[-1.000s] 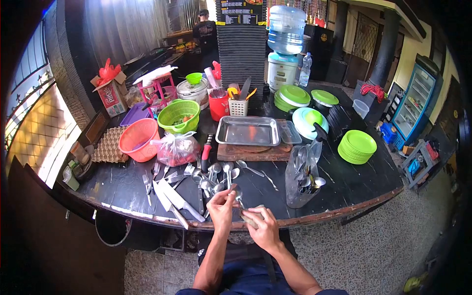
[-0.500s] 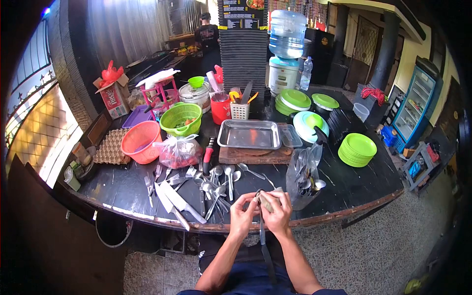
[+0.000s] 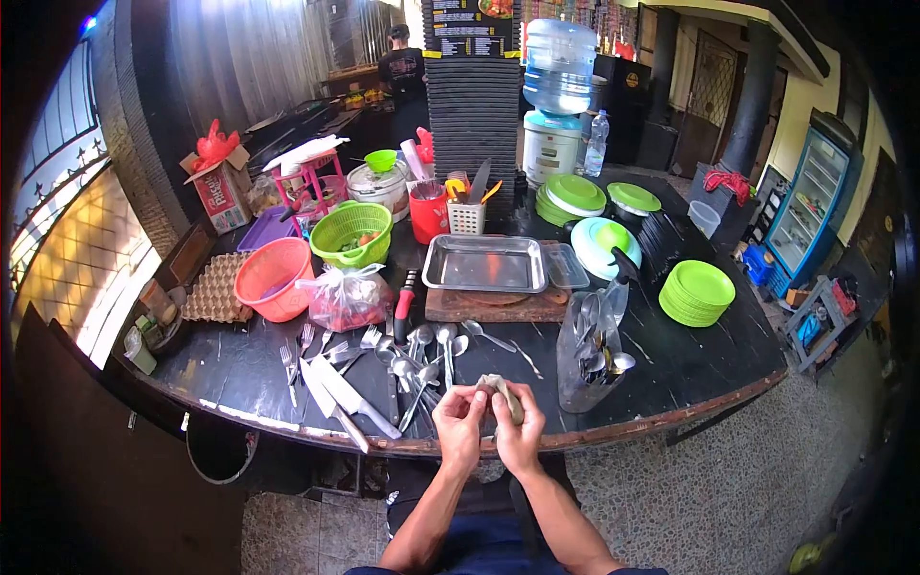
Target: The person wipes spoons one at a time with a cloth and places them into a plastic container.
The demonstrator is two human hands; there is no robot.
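My left hand (image 3: 459, 422) and my right hand (image 3: 520, 433) are close together above the table's front edge, fingers closed on a crumpled grey-beige cloth (image 3: 494, 382). Both thumbs press against it, and whether anything is wrapped inside is hidden. Left of my hands lies a loose heap of spoons (image 3: 422, 369) and forks (image 3: 370, 337). Beside the heap, two white-bladed knives (image 3: 340, 388) have their handles towards the edge. To the right stands a clear plastic container (image 3: 578, 376) holding several spoons, handles and bowls mixed.
A steel tray (image 3: 485, 264) rests on a wooden board (image 3: 460, 305) behind my hands. Baskets (image 3: 274, 280), a plastic bag (image 3: 351, 299) and an egg tray (image 3: 218, 287) stand left. Green plates (image 3: 697, 292) are stacked right. A person (image 3: 402, 72) stands at the back.
Both hands have come slightly down and left, with the cloth turned between them. A narrow grey strip that hung below the fingers is no longer visible there.
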